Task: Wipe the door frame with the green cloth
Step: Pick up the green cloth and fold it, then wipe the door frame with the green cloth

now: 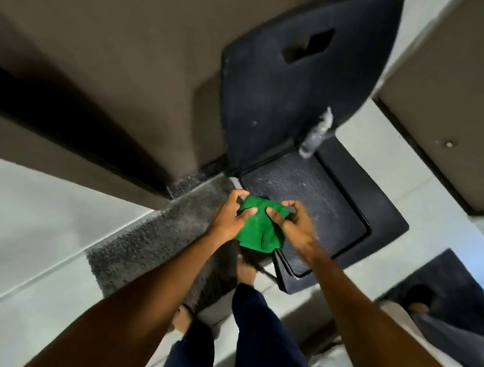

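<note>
Head view, looking steeply down. I see both bare forearms reaching forward from the bottom edge and meeting just below the middle of the view. Between them is the green cloth, bunched and partly folded, held in the air above the floor. My left hand pinches the cloth's left side, thumb pressed on top and fingers curled over the upper edge. My right hand pinches the right side in the same way, thumb on the fabric and fingers wrapped over its upper right corner. Both grips are narrow and closed on the cloth, which sags below the hands in a loose fold.

Directly under the cloth, a grey shaggy mat runs diagonally from the lower left toward the middle. Beside it, to the right, lies a black ribbed mat with a raised rim, its near corner passing under the cloth. Behind that mat a dark panel with a diamond-shaped cut-out stands upright. A clear plastic bottle stands at the far edge of the black mat, blurred. The brown door frame fills the upper left, well apart from the cloth, with a dark recess below it. A brown door occupies the upper right. Dark blue trouser legs and a bare foot show beneath the arms on the pale tiled floor.
</note>
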